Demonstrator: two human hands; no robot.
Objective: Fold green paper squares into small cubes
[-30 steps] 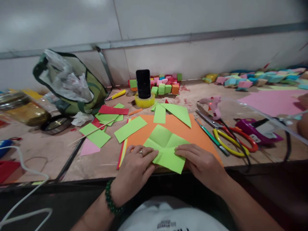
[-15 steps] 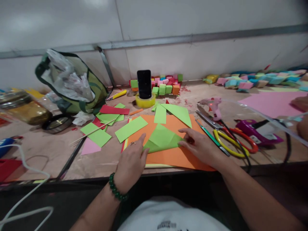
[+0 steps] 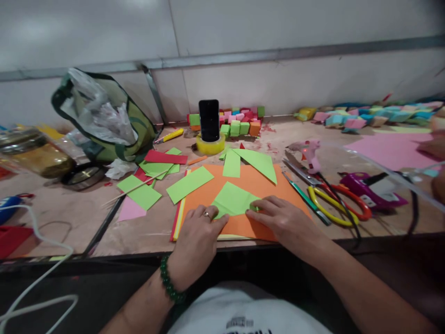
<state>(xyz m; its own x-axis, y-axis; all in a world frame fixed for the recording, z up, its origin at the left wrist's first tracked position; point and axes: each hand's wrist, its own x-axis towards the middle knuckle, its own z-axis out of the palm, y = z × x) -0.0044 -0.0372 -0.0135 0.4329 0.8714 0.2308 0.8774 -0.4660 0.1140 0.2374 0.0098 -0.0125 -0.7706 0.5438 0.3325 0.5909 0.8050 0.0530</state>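
Note:
A creased light-green sheet of paper [image 3: 234,199] lies on a stack of orange sheets [image 3: 250,228] in front of me. Its near edge is folded over in a narrow band. My left hand [image 3: 198,239], with a ring and a green bead bracelet, closes thumb and fingers on the sheet's lower left corner. At the lower right corner, my right hand [image 3: 287,222] pinches the paper, its fingertips partly hiding that edge. Beyond the sheet lie a green strip [image 3: 232,163] and a curved green piece [image 3: 259,163]; another green strip [image 3: 189,184] is to the left.
On the right are a green pen-like tool [image 3: 308,199], scissors [image 3: 333,206], a pink glue gun [image 3: 311,155] and a purple tool [image 3: 373,192]. A phone [image 3: 209,120] stands on yellow tape [image 3: 210,145]. Green bag [image 3: 135,120] and jar [image 3: 38,153] stand left. Another person's hand [image 3: 433,148] is far right.
Both hands have come closer together and nearer to me along the green paper. Its raised peak now lies flatter, and its near edge is folded over between my fingers.

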